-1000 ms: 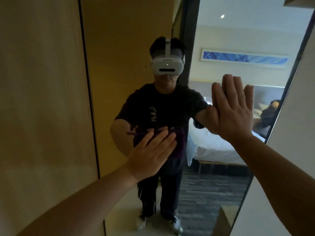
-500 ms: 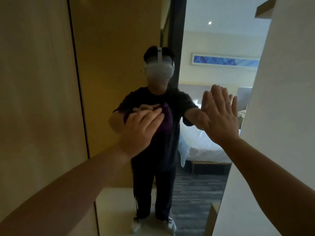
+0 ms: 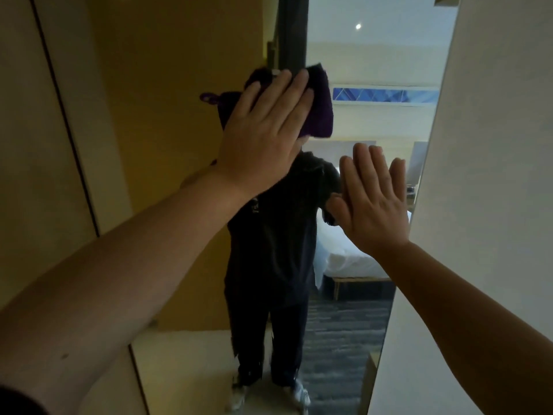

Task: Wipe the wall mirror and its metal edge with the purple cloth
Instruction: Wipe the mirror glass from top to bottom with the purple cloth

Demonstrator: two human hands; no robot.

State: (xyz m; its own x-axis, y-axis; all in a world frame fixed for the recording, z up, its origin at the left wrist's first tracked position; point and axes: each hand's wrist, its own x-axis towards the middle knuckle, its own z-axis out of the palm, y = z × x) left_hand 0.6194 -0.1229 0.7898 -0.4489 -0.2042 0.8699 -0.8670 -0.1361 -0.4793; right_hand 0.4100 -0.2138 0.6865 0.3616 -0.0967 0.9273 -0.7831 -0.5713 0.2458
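Head view: flat left hand (image 3: 263, 136) presses dark purple cloth (image 3: 317, 106) on tall wall mirror (image 3: 353, 324) at 12 o'clock; right hand (image 3: 371, 202), grip wide, braces; thin metal edge (image 3: 398, 283) likely unwiped.

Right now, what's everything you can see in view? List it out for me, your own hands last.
wall mirror: one, tall glass panel, centre of view, reflecting the person and a bedroom
purple cloth: one, dark purple, pressed on the upper glass under the left hand
wood wall panel: one, tan, left of the mirror
white wall: one, off-white, right of the mirror
bed: one, white bedding, seen in reflection
framed picture: one, blue, long and narrow, seen in reflection
ceiling light: one, white, seen in reflection
left hand: one, flat on the cloth, fingers spread
right hand: one, open palm against the glass, lower right, empty
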